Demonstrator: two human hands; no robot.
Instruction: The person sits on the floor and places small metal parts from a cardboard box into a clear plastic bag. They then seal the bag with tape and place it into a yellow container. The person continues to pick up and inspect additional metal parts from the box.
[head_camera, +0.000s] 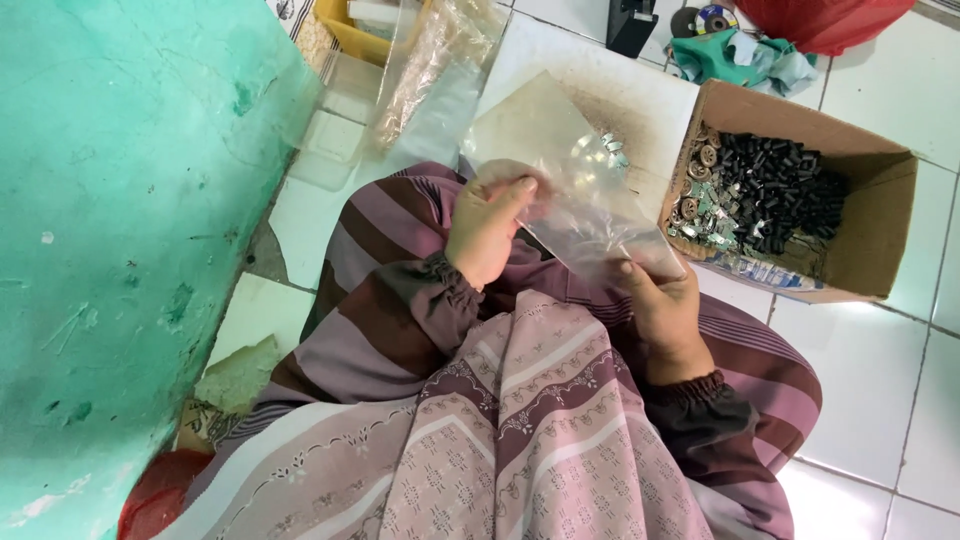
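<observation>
Here a clear plastic bag (580, 200) is stretched between the two hands, above the lap and the striped skirt (400, 260). The left hand (487, 228) is closed on the bag's upper edge, thumb pressed over the film against the curled fingers. The right hand (662, 305) pinches the bag's lower corner, thumb on top and fingers folded beneath. The bag runs slantwise from the left hand down to the right, and small metal bits (612, 150) show through its far side. Just beyond the right hand stands an open cardboard box (880, 240) on the white tiled floor (870, 380), holding black cylindrical parts (775, 185) and some round metal pieces (700, 170). Farther off lie loose plastic sheets (440, 70), a yellow tray (345, 30) and a teal cloth (735, 58). A green wall (130, 220) rises at the left.
</observation>
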